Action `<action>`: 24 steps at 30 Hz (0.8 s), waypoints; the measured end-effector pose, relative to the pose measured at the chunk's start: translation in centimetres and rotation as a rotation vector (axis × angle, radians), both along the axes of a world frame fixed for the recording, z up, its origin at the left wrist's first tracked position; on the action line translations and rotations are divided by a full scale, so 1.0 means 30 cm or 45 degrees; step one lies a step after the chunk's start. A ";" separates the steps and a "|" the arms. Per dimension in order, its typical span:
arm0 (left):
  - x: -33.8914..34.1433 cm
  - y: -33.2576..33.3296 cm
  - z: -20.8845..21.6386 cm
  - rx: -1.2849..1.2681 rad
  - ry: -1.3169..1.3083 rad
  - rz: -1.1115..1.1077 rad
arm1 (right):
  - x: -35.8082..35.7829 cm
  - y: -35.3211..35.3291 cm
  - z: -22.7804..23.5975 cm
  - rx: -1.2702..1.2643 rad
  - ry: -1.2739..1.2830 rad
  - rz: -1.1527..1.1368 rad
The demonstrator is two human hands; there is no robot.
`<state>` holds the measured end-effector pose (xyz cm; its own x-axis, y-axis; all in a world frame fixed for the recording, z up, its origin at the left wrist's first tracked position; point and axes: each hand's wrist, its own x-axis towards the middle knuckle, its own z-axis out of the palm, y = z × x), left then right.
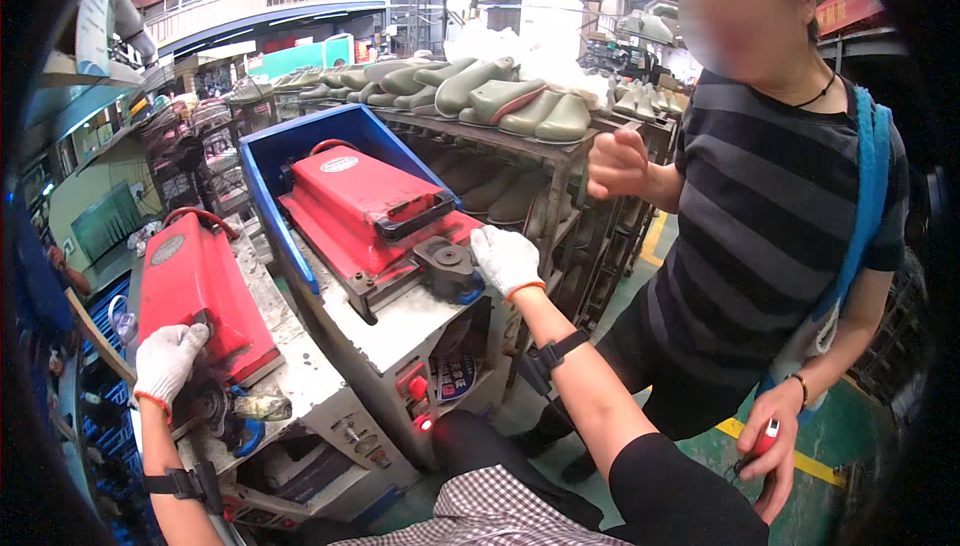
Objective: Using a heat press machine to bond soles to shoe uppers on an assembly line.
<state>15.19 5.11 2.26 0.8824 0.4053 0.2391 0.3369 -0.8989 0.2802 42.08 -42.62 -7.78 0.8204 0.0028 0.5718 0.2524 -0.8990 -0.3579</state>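
Note:
Two bench machines with red metal covers stand side by side in front of me. My left hand (170, 361), in a white knit glove with an orange cuff, is closed at the dark handle (206, 328) at the near end of the left red cover (195, 281). My right hand (505, 258), gloved alike, lies with its fingers stretched against the near right corner of the right red cover (360, 196), beside a round black knob (446, 256). Its fingertips are partly hidden. The right cover sits in front of a blue tray (262, 161).
To the right stands a person (770, 236) in a striped shirt, one hand raised, the other holding a small red object (767, 436). A rack (520, 141) behind carries many olive shoe-shaped pieces (500, 96). A red light (426, 424) glows on the cabinet between the machines.

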 end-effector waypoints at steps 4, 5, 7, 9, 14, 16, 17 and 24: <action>0.005 -0.013 -0.002 0.014 -0.011 0.014 | -0.007 -0.003 0.006 -0.003 0.015 0.022; 0.004 -0.019 -0.005 0.015 -0.009 0.012 | -0.014 -0.002 0.012 -0.020 0.025 0.023; 0.000 -0.028 -0.016 0.027 -0.185 -0.003 | -0.023 -0.008 0.019 -0.036 0.038 0.023; 0.017 -0.015 -0.035 -0.038 -0.273 -0.031 | -0.028 -0.016 0.022 -0.082 0.011 0.074; 0.076 -0.056 -0.064 0.147 -0.809 -0.021 | -0.031 0.001 0.029 -0.106 0.030 0.131; 0.128 -0.167 -0.035 0.154 -0.777 -0.202 | -0.041 0.008 0.041 -0.188 0.015 0.197; 0.169 -0.220 -0.034 0.070 -0.779 -0.295 | -0.047 0.008 0.048 -0.189 0.070 0.145; 0.453 -0.610 -0.062 0.164 -0.539 -0.739 | -0.156 0.011 0.122 -0.077 0.139 0.094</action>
